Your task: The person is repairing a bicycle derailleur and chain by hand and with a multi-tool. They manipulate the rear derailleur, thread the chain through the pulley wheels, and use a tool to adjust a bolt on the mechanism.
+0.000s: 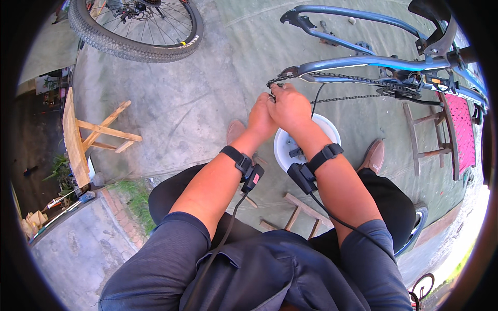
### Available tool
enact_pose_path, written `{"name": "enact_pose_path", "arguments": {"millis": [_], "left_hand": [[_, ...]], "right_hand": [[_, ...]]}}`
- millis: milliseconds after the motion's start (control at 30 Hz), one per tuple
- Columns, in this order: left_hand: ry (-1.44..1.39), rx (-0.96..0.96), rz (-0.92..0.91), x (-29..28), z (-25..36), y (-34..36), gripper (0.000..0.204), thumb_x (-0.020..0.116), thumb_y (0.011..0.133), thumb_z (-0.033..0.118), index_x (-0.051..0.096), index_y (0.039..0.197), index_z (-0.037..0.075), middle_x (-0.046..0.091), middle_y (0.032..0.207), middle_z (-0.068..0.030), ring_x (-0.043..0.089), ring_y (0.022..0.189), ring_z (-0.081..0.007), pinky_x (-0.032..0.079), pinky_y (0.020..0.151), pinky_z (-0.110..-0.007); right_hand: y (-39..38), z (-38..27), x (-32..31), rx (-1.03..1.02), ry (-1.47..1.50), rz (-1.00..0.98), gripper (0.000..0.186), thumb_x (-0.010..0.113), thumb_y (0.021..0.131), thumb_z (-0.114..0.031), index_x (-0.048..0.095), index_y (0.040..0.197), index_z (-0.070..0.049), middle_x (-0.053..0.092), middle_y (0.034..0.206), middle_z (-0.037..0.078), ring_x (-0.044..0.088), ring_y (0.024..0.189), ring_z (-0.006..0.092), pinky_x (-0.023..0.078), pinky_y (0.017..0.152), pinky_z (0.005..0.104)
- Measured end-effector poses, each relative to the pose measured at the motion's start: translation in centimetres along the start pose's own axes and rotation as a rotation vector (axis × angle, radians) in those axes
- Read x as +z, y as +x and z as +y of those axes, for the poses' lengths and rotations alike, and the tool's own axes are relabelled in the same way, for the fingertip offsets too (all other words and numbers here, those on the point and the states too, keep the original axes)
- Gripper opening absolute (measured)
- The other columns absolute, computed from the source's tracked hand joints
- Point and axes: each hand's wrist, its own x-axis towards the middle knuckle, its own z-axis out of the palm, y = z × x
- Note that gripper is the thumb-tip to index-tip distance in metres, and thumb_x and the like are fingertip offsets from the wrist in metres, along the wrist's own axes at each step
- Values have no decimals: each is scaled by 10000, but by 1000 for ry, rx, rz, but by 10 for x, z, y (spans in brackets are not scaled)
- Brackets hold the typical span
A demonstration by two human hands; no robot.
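Note:
My left hand [261, 116] and my right hand [291, 108] are pressed together with closed fingers at the rear end of a blue bicycle frame [358, 63]. Between their fingertips is a small dark metal part, seemingly the rear derailleur [273, 85], mostly hidden by my fingers. The bicycle chain [345, 79] runs from there to the chainring [399, 91] on the right. A thin black cable [315, 98] loops down beside my right hand. Below my hands stands a white bucket [327, 126] with dark parts inside.
A bicycle wheel [194, 39] lies at the upper left. Beside it stands a wooden folding stool [78, 137]. A pink-topped stool [459, 132] is at the right under the bicycle. Small parts, including a pedal [362, 47], lie between the frame tubes. Cabled black straps circle both wrists.

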Motion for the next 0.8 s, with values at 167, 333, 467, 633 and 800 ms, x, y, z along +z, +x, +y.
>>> {"name": "enact_pose_path", "arguments": {"millis": [167, 333, 467, 633, 800], "left_hand": [[-24, -54, 3, -3, -1, 9, 282, 651, 855, 222, 479, 967, 28, 632, 979, -229, 631, 925, -411, 490, 747, -456], [-77, -33, 8, -9, -8, 19, 282, 660, 837, 201, 453, 937, 38, 627, 942, -205, 624, 885, -401, 486, 731, -441], [-95, 27, 46, -14, -17, 27, 306, 676, 809, 197, 453, 944, 37, 613, 924, -189, 615, 872, -396, 482, 726, -433], [-133, 94, 85, -21, -14, 31, 346, 711, 767, 195, 471, 950, 27, 598, 946, -186, 604, 891, -377, 477, 735, -419], [-188, 166, 105, -27, -11, 31, 339, 728, 741, 176, 478, 920, 31, 584, 926, -174, 585, 890, -353, 471, 747, -396]], "right_hand": [[11, -3, 1, 43, -27, -90, 456, 517, 900, -309, 587, 1303, -107, 653, 1119, 165, 679, 935, 336, 552, 787, 433], [21, -5, 3, 90, 163, -88, 592, 562, 838, -306, 526, 1345, -2, 676, 1046, 235, 665, 942, 377, 534, 809, 452], [24, -12, 10, 78, 240, -16, 678, 565, 819, -297, 455, 1383, 62, 678, 1006, 261, 673, 909, 370, 536, 799, 431], [24, -17, 8, 106, 409, -28, 729, 595, 804, -272, 406, 1408, 89, 691, 861, 221, 689, 777, 319, 534, 731, 376], [18, -24, 3, 63, 486, 40, 740, 613, 801, -242, 385, 1416, 102, 684, 808, 187, 682, 721, 274, 526, 688, 349]]}}
